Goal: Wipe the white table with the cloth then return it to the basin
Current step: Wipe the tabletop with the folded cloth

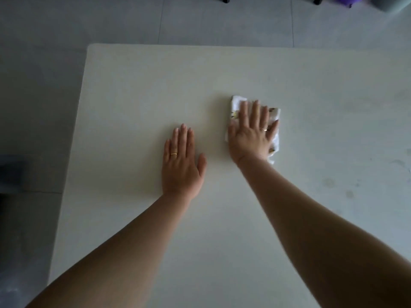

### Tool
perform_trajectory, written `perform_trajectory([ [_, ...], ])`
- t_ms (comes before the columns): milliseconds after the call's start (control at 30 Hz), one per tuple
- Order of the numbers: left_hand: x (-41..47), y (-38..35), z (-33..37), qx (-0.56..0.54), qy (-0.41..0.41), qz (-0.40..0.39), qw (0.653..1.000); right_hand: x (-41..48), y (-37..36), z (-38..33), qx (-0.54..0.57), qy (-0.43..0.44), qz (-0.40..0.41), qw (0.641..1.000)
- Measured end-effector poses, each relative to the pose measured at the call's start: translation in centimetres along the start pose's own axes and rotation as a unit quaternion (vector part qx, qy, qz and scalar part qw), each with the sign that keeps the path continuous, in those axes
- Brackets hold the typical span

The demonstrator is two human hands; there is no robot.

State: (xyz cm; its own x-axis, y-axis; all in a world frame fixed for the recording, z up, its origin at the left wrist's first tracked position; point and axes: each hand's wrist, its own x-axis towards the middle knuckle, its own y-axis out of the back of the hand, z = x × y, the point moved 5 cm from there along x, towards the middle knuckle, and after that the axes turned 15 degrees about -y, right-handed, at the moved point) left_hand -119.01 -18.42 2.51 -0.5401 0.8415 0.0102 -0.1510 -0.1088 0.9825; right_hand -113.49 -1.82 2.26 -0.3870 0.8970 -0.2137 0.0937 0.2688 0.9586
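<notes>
The white table (138,90) fills most of the view. My right hand (251,132) lies flat with spread fingers on a folded white cloth with brown print (236,102), pressing it onto the table right of centre. Parts of the cloth show past the fingertips and beside the wrist. My left hand (181,162) rests flat on the bare tabletop to the left of the cloth, palm down, fingers together, holding nothing. No basin is in view.
Faint smudges and ring marks (347,190) show on the right part of the table. Grey tiled floor (40,85) lies beyond the left and far edges. Dark chair legs (318,0) and a purple object (347,2) stand at the top right.
</notes>
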Motion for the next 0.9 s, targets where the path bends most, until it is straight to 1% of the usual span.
perform_trajectory([
  [33,0.0,0.0,0.1,0.008,0.000,0.001,1.000,-1.4,-0.6,-1.4,0.000,0.030,-0.008,1.000],
  [67,0.0,0.1,0.1,0.017,0.001,0.004,1.000,-3.0,-1.2,-2.8,-0.010,0.084,-0.021,0.996],
  [133,0.1,0.3,0.2,0.022,0.004,0.010,1.000,-4.7,-1.6,-3.9,-0.044,0.207,-0.045,0.976],
  [200,0.0,0.3,0.2,0.006,0.003,0.002,1.000,-3.2,-0.7,-3.2,-0.088,0.309,-0.034,0.946],
  [233,0.0,0.3,0.2,-0.002,0.002,-0.003,1.000,-1.7,-0.1,-2.4,-0.106,0.329,-0.016,0.938],
  [267,0.0,0.3,0.1,-0.007,0.002,-0.004,1.000,0.3,0.5,-1.3,-0.109,0.312,-0.001,0.944],
  [300,0.0,0.4,0.1,-0.010,0.004,-0.004,1.000,2.6,1.1,-0.1,-0.099,0.256,0.005,0.961],
  [367,0.1,0.5,0.2,-0.014,0.007,-0.005,1.000,6.2,2.0,2.1,-0.062,0.091,0.004,0.994],
  [400,0.1,0.5,0.2,-0.015,0.007,-0.003,1.000,6.9,2.0,2.3,-0.046,0.019,0.006,0.999],
  [433,0.2,0.6,0.2,-0.015,0.007,-0.002,1.000,6.7,1.7,1.6,-0.033,-0.030,0.011,0.999],
  [467,0.2,0.6,0.2,-0.015,0.008,-0.004,1.000,6.0,1.3,0.2,-0.020,-0.052,0.012,0.998],
  [500,0.2,0.5,0.2,-0.015,0.010,-0.007,1.000,4.7,0.7,-1.5,-0.008,-0.044,0.007,0.999],
  [533,0.2,0.5,0.1,-0.015,0.012,-0.010,1.000,3.2,-0.1,-3.4,-0.004,-0.007,-0.003,1.000],
  [600,0.2,0.5,0.2,-0.014,0.016,-0.015,1.000,-0.1,-1.4,-6.7,-0.028,0.122,-0.022,0.992],
  [633,0.2,0.5,0.2,-0.013,0.018,-0.018,1.000,-1.1,-1.7,-7.4,-0.047,0.188,-0.031,0.981],
  [700,0.2,0.6,0.2,-0.012,0.015,-0.019,1.000,-0.3,-0.9,-7.2,-0.082,0.303,-0.031,0.949],
  [733,0.2,0.6,0.2,-0.014,0.011,-0.018,1.000,1.1,-0.4,-6.3,-0.096,0.336,-0.022,0.937],
  [767,0.1,0.7,0.2,-0.019,0.009,-0.017,1.000,2.8,0.2,-5.2,-0.103,0.335,-0.011,0.937],
  [800,0.1,0.7,0.2,-0.028,0.009,-0.015,0.999,5.1,0.9,-3.8,-0.101,0.297,-0.007,0.949],
  [867,0.4,1.0,0.3,-0.046,0.013,-0.007,0.999,8.9,2.0,-1.2,-0.065,0.150,-0.007,0.987],
  [900,1.0,1.3,0.5,-0.051,0.014,0.001,0.999,9.8,2.1,-0.8,-0.045,0.071,-0.008,0.996],
])
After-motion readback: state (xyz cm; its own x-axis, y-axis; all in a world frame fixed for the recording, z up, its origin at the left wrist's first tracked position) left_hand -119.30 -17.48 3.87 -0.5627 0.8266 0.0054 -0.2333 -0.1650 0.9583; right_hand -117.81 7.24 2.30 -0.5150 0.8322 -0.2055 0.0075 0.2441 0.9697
